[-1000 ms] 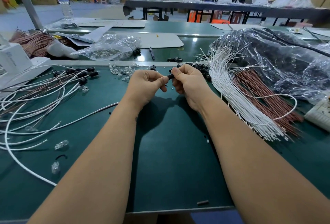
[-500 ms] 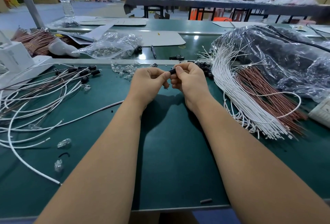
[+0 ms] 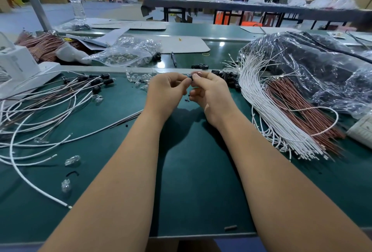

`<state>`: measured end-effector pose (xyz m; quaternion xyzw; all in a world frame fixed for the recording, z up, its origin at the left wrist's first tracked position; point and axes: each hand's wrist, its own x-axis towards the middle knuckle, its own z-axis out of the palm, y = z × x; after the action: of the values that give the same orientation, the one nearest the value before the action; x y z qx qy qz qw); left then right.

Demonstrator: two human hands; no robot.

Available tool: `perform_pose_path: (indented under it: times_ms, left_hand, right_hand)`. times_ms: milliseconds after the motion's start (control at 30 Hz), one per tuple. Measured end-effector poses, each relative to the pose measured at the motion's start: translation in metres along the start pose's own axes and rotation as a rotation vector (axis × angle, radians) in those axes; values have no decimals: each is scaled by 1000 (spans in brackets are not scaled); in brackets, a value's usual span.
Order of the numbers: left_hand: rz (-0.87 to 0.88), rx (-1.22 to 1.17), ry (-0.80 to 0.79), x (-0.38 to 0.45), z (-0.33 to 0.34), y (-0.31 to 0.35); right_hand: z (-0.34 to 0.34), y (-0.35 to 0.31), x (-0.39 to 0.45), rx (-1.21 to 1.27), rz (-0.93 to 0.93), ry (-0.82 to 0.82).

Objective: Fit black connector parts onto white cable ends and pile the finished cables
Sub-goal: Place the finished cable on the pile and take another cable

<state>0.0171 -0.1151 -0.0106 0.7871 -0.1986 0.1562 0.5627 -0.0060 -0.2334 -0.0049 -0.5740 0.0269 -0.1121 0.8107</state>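
My left hand (image 3: 166, 90) and my right hand (image 3: 209, 92) meet over the middle of the green table (image 3: 191, 171). Between their fingertips sits a small black connector part (image 3: 190, 78), pinched from both sides. A white cable (image 3: 96, 133) runs from under my left wrist out to the left. Finished cables with black connectors (image 3: 96, 83) lie fanned at the left. Loose black connector parts (image 3: 228, 77) lie just beyond my right hand. A thick bundle of white cables (image 3: 261, 115) lies at the right beside red-brown wires (image 3: 302, 111).
Clear plastic bulbs (image 3: 138, 77) are scattered beyond my left hand, with a few more (image 3: 72, 160) at the near left. A clear bag of metal parts (image 3: 126, 52), a pen (image 3: 173, 58), a white device (image 3: 18, 68) and a large plastic bag (image 3: 314, 70) ring the work area.
Both hands stayed together at the same spot and turned the black part between their fingertips. The camera view tilted slightly.
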Motion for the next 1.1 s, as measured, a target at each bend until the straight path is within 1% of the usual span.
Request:
perform_pose_path:
  times_ms: [67,167,200,267,333,400,467,567,633,700,767,800,900,933,967,1000,1033,1100]
  left_hand:
    - [46,109,-22,1,1,2]
    - [91,311,-51,4,0,5]
    - [99,397,-61,4,-1,6]
    - [105,492,-67,3,-2,9]
    - [92,474,-6,3,-7,16]
    - [103,445,110,6,-18,25]
    - [146,473,205,12,-38,35]
    - [185,627,343,28,-83,46]
    - [179,790,399,40,-120,49]
    - [119,938,424,51,-154,44]
    - [23,1062,387,54,-180,29]
    - [-38,1122,324,52,-188,19]
    - [-308,1304,14,36,-200,-16]
    - [-389,1333,-59,30,-200,-24]
    - [-444,1344,-90,26,-198,-31]
    - [-467,1351,-83,24,-195,-35]
    - [-461,1355,-57,24,-190,-37]
    - [-377,1335,14,27,-174,-30]
  right_hand:
    - [1,-1,0,15,-62,78]
    - [-6,-10,3,273,-169,328]
    - [-11,-12,4,312,-207,408]
    - [-17,-14,3,248,-237,491]
    - [-17,-11,0,95,-233,463]
    - [-11,-8,-3,-75,-251,362]
    - [-4,-5,-6,-263,-300,241]
    - [3,0,-9,-528,-376,102]
    - [6,2,-11,-623,-414,68]
    - [7,2,-12,-674,-432,58]
    - [5,1,-11,-678,-415,66]
    - [4,1,-10,-667,-400,74]
    - [1,2,-7,-657,-367,87]
    - [1,2,-7,-664,-363,90]
    - [1,2,-6,-675,-363,94]
    - [0,2,-6,-692,-366,101]
    - [-1,3,-5,-718,-369,109]
    - [-4,2,-3,-790,-372,151]
